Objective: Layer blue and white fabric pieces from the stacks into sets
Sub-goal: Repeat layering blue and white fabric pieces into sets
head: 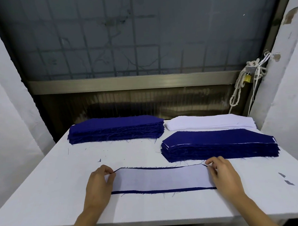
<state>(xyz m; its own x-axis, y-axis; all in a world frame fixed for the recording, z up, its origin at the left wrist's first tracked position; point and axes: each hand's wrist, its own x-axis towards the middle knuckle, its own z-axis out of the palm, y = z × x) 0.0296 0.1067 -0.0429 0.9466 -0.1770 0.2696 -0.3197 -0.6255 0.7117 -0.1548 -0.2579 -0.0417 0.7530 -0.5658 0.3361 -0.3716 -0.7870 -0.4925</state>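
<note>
Head view: near the table's (53, 190) front edge, a white piece (160, 178) lies on a blue piece (160, 190), with blue showing along both long sides. The left hand (99, 184) pinches the blue piece's far left corner and the right hand (223, 173) its far right corner. It seems best to even those blue margins before lifting. No container shows. The blue stack (115, 128) and white stack (210, 122) sit bare along the far edge, the layered sets (219, 144) by the right edge.

Both forearms (78, 222) are showing bare all the way from the bottom edge of the view to the wrists, slim and smooth. The left hand (98, 185) and the right hand (223, 175) are likewise going uncovered, with slender fingers. A tiny pale glint (96, 171) is sitting on one left-hand finger, perhaps a thin ring, though it is too small to tell.
</note>
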